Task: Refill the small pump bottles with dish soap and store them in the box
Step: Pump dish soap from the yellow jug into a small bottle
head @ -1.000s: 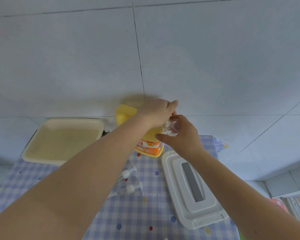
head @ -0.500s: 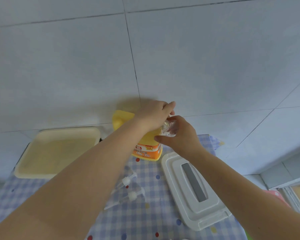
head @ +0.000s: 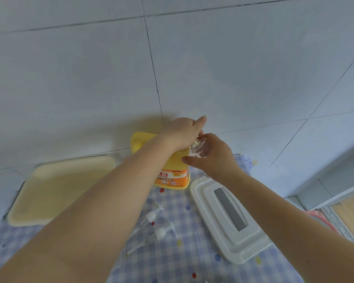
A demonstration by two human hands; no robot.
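clear plastic bottle [head: 198, 150], checked cloth [head: 184, 256]

- Left hand [head: 182, 132] presses atop the yellow plastic dish-soap jug [head: 173, 170].
- Right hand [head: 214, 158] grips a small clear bottle [head: 198, 150] beside it.
- Two white pump heads [head: 155, 224] lie on the blue checked tablecloth [head: 184, 260].

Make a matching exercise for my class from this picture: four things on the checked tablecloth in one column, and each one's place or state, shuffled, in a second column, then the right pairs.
Things
1. yellow dish soap jug
2. small clear bottle
3. pump heads
4. white box lid

Places or states
A. lying loose on the cloth, tubes trailing
B. held in the right hand
C. flat at the right, grey strip facing up
D. standing at the back, under the left hand

Pairs: 1-D, 2-B, 3-A, 4-C
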